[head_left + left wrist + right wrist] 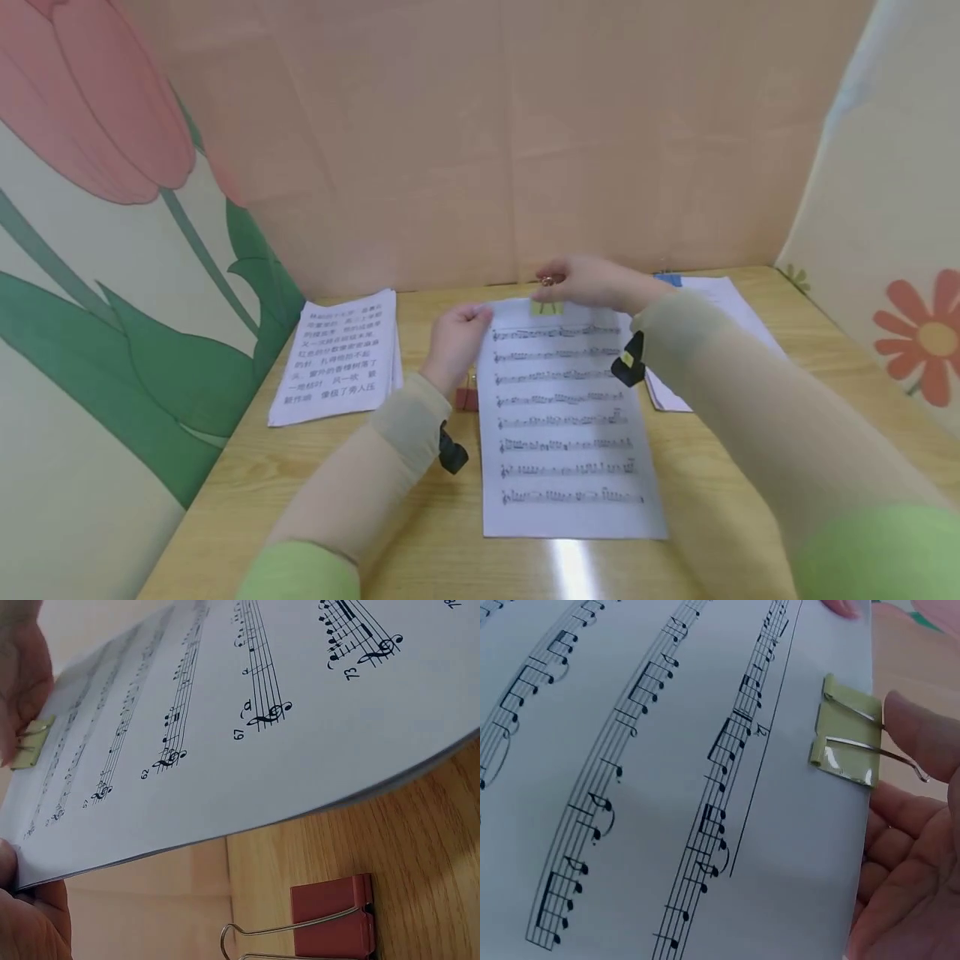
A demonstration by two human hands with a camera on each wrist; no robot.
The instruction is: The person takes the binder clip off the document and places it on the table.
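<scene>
Done: yellow clip (547, 309) on sheet music (562, 429) | right hand (588, 282): fingers pinching clip | left hand (453, 346): fingers pinching corner | text pages (333, 367): seemingly unclipped

White sheet music (566, 433) – 8 staves, tilted, yellow binder clip (547, 307) at top edge

Sheet music (567, 425), a clip (547, 308) on its top edge, has text pages (333, 358) left, papers (727, 307) right.
</scene>
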